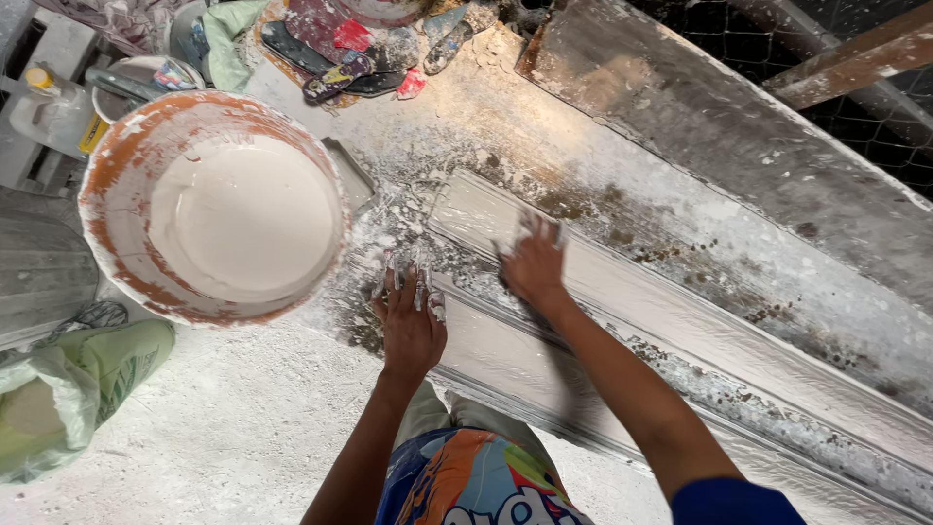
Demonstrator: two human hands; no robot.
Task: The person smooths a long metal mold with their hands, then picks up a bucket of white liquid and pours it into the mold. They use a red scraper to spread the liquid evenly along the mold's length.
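From up here I see my left hand [410,326] laid flat with fingers spread on the near edge of the long white plaster moulding strip [622,321], which lies along the grey plaster-crusted casting bench [739,146] and runs off toward its far right end. My right hand [533,264] rests on the strip's wet face just beside the left; its fingers look curled onto the plaster, but motion blur keeps me from telling whether that grip pinches a tool or only presses the surface. The plaster looks soft, so my worry is that a heavy or uneven press could dent the profile or drag a ridge out of line, and the coated fingers could slip off the narrow edge. The round orange plastic bucket half full of white plaster mix [216,219] stands at the bench's left end, close to the left hand, where I judge an elbow swing could tip or splash it. Beyond it lie a heap of paint-stained scrapers and flip-flops [360,49], a clear plastic jug with a yellow cap [53,109], and a pale green sack [73,389] on the dusty floor.
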